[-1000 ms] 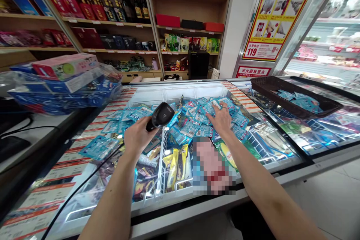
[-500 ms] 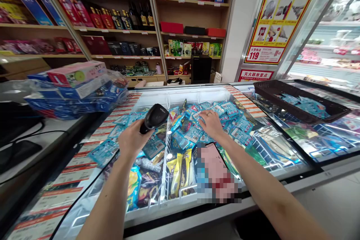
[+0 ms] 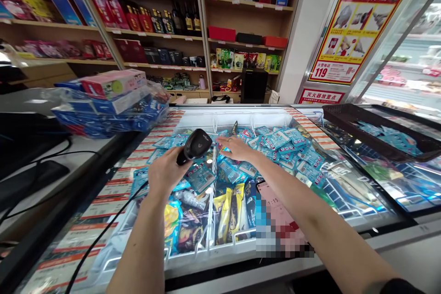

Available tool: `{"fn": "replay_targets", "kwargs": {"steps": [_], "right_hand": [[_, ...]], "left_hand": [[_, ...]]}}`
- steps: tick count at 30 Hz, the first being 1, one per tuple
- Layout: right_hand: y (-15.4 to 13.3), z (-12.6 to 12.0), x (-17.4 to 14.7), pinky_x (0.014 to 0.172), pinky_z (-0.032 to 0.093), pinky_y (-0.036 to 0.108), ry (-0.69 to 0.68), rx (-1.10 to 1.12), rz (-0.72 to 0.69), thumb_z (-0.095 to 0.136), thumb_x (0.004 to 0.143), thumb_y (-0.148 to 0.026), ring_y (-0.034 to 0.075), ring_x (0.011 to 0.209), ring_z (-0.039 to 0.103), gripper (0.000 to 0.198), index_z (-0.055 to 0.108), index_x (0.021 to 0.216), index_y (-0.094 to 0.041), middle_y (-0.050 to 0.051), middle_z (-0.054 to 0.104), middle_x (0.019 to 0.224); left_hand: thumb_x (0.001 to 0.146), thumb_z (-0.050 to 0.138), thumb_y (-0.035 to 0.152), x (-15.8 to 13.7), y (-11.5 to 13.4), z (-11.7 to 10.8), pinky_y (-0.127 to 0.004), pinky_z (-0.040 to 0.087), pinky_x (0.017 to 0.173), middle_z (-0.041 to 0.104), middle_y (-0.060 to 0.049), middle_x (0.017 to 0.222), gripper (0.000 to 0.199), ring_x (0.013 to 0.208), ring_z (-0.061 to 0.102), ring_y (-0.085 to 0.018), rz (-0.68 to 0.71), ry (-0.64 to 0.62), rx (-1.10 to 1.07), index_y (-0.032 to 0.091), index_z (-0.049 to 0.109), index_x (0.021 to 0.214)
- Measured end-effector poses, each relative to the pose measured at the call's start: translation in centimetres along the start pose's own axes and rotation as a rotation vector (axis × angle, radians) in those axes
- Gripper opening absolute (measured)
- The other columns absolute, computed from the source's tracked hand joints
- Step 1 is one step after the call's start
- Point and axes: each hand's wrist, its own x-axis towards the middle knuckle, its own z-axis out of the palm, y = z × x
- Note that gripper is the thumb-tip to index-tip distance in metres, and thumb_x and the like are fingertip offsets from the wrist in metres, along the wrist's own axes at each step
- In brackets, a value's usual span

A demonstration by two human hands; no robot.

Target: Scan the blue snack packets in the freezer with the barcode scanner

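Note:
My left hand (image 3: 164, 171) is wrapped round the handle of a black barcode scanner (image 3: 197, 145), its head tilted up to the right. A black cable (image 3: 103, 234) runs down from it toward the lower left. Just right of the scanner head, my right hand (image 3: 237, 149) lies low over the blue packets, fingers stretched out to the left. Its fingertips are beside a blue packet, partly hidden by the scanner. Many small blue packets (image 3: 275, 140) are spread on the glass top of a chest freezer (image 3: 193, 264). A phone (image 3: 275, 206) with a lit screen lies below my right forearm.
A dark brown basket (image 3: 344, 117) with more blue packets stands at the right. Plastic-wrapped boxes (image 3: 117, 101) are stacked at the left, near black cables. Yellow-wrapped ice creams (image 3: 237, 204) show inside the freezer. Shelves of boxes and bottles (image 3: 151, 23) stand behind.
My right hand has moved left across the packets, up close to the scanner. My left hand still holds the scanner. The view has turned slightly left.

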Motion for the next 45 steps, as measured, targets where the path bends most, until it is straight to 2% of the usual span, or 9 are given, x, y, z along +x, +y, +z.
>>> {"fn": "replay_targets", "kwargs": {"steps": [5,10,16,23,27,33,38,42,45], "right_hand": [[-0.8,-0.2,0.5,0.093,0.035,0.040,-0.064,-0.029,-0.025,0.043,0.089,-0.048,0.027,0.114,0.046,0.047,0.044,0.133,-0.031,0.000,0.044,0.139],[-0.9,-1.5,-2.2,0.090,0.037,0.033,-0.037,-0.035,-0.029,0.038,0.091,-0.047,0.021,0.108,0.051,0.041,0.057,0.119,-0.023,0.005,0.055,0.127],[-0.7,-1.9,-4.5,0.079,0.041,0.029,0.109,-0.031,0.288,0.029,0.092,-0.052,0.018,0.088,0.057,0.051,0.064,0.087,-0.016,0.009,0.063,0.089],[-1.5,-0.9,-4.8,0.093,0.033,0.045,0.238,-0.232,0.505,0.047,0.074,-0.070,0.033,0.114,0.041,0.068,0.062,0.103,-0.010,0.020,0.057,0.111],[-1.0,-1.1,-4.6,0.091,0.034,0.044,0.185,-0.140,0.575,0.055,0.075,-0.062,0.032,0.112,0.044,0.058,0.062,0.105,-0.012,0.016,0.061,0.107],[0.9,-3.2,-6.4,0.085,0.041,0.033,0.357,0.091,0.606,0.050,0.085,-0.032,0.021,0.093,0.058,0.033,0.058,0.115,-0.019,0.007,0.064,0.105],[3.6,-5.0,-11.0,0.075,0.043,0.030,0.501,0.190,0.616,0.048,0.083,-0.030,0.017,0.076,0.056,0.030,0.062,0.107,-0.018,0.003,0.064,0.082],[4.4,-4.8,-13.7,0.056,0.039,0.025,0.626,0.360,0.636,0.046,0.083,-0.035,0.013,0.054,0.045,0.035,0.058,0.110,-0.017,-0.004,0.049,0.059],[4.3,-4.4,-14.5,0.053,0.036,0.023,0.676,0.424,0.623,0.046,0.083,-0.038,0.012,0.051,0.040,0.035,0.058,0.108,-0.018,-0.005,0.042,0.055]], "left_hand": [[0.077,0.051,0.045,0.0,-0.2,0.0,-0.028,0.034,0.058,0.066,-0.004,0.102,0.040,0.087,0.060,-0.023,0.000,0.011,-0.017,0.025,0.059,0.110],[0.077,0.050,0.046,-0.1,0.0,0.0,-0.029,0.034,0.058,0.065,-0.002,0.105,0.040,0.086,0.061,-0.022,0.041,0.004,-0.027,0.025,0.058,0.111],[0.076,0.052,0.046,-0.4,1.0,0.0,-0.028,0.034,0.058,0.065,-0.002,0.108,0.041,0.085,0.061,-0.022,0.096,-0.026,-0.021,0.026,0.058,0.111],[0.078,0.050,0.045,-0.6,1.8,0.5,-0.028,0.035,0.058,0.064,-0.002,0.110,0.040,0.085,0.062,-0.022,0.159,-0.081,-0.042,0.027,0.057,0.113],[0.079,0.049,0.044,-0.6,2.3,0.5,-0.027,0.035,0.058,0.065,-0.002,0.108,0.038,0.085,0.062,-0.022,0.193,-0.099,-0.055,0.027,0.058,0.112],[0.078,0.049,0.045,-0.8,3.1,0.4,-0.027,0.035,0.056,0.066,-0.001,0.106,0.039,0.085,0.062,-0.022,0.219,-0.101,-0.037,0.028,0.057,0.113],[0.078,0.049,0.042,-1.0,4.5,0.8,-0.027,0.038,0.059,0.065,-0.002,0.110,0.041,0.087,0.062,-0.022,0.290,-0.130,-0.069,0.027,0.056,0.115],[0.079,0.047,0.042,-1.2,6.4,1.1,-0.026,0.039,0.060,0.065,-0.003,0.110,0.040,0.086,0.063,-0.021,0.353,-0.151,-0.088,0.027,0.056,0.115],[0.080,0.046,0.042,-1.1,7.8,1.2,-0.026,0.038,0.058,0.065,-0.003,0.107,0.037,0.084,0.063,-0.020,0.397,-0.163,-0.077,0.027,0.057,0.112]]}}
